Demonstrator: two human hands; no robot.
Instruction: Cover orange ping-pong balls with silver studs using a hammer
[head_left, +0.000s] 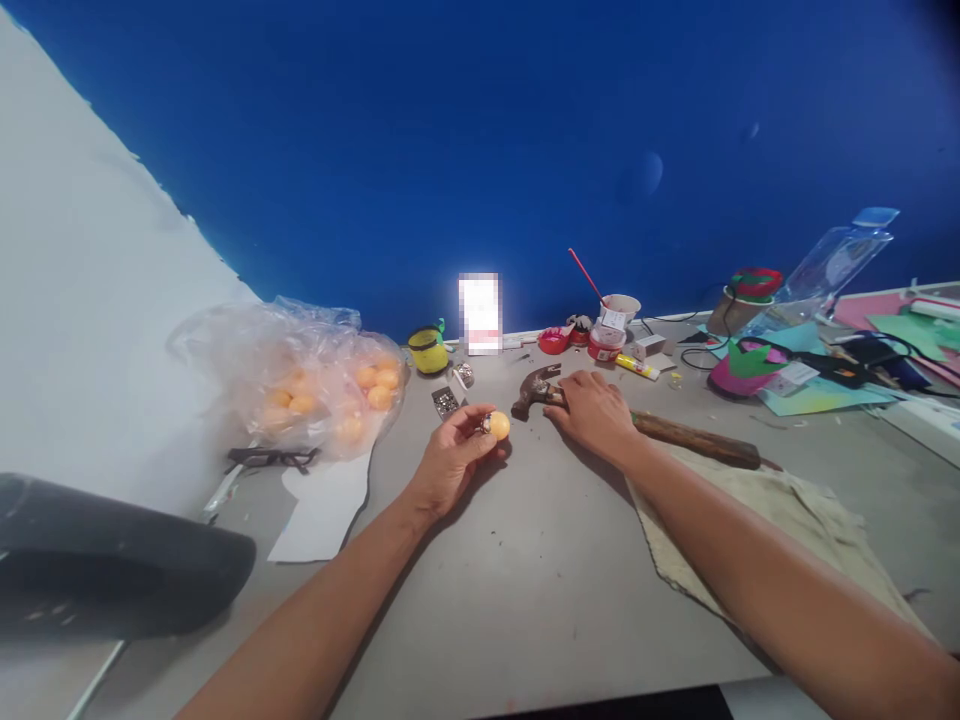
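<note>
My left hand [450, 455] pinches an orange ping-pong ball [499, 426] between thumb and fingers, above the grey table. A small dark and silvery piece shows on the ball's left side, too small to make out. My right hand [598, 412] is closed over the hammer [697, 440] just behind its claw head, and the wooden handle stretches to the right over a beige cloth [757, 520]. Just behind my left hand lie a dark patterned piece [445, 402] and a small silvery object [464, 375].
At the left are a clear bag [330, 375] of orange balls, glasses [274, 458], white paper [322, 510] and a dark cylinder [120, 560]. Behind stand a yellow cup [428, 350], paint pots [604, 343] and a blurred screen [480, 313]. A bottle [840, 260] and coloured paper [810, 395] are right.
</note>
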